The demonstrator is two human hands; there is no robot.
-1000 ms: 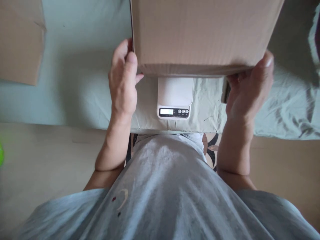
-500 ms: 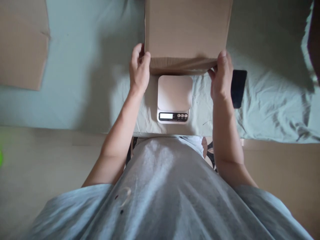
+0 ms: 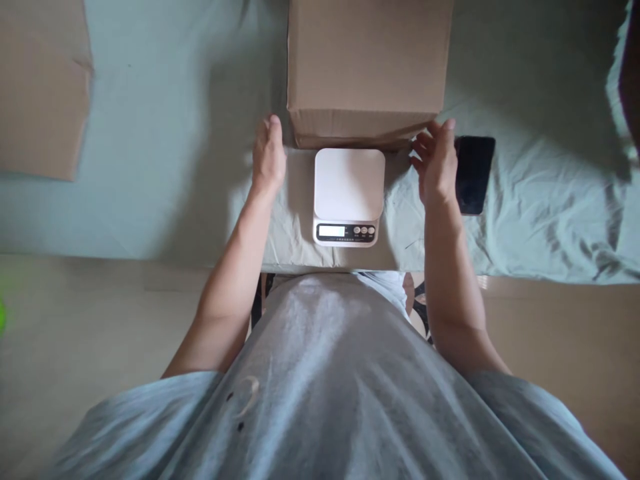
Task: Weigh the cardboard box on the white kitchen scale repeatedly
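The cardboard box (image 3: 370,60) stands on the surface (image 3: 140,127), just beyond the white scale (image 3: 349,183). My left hand (image 3: 269,155) is open beside it, apart; my right hand (image 3: 436,160), loosely open, is by its near corner, contact I cannot tell. Half a second ago, both held it.

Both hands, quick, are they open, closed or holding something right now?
Left hand: open, holding nothing, apart from the cardboard box.
Right hand: open, loosely curved by the box's near right corner; whether it touches, I can't tell.
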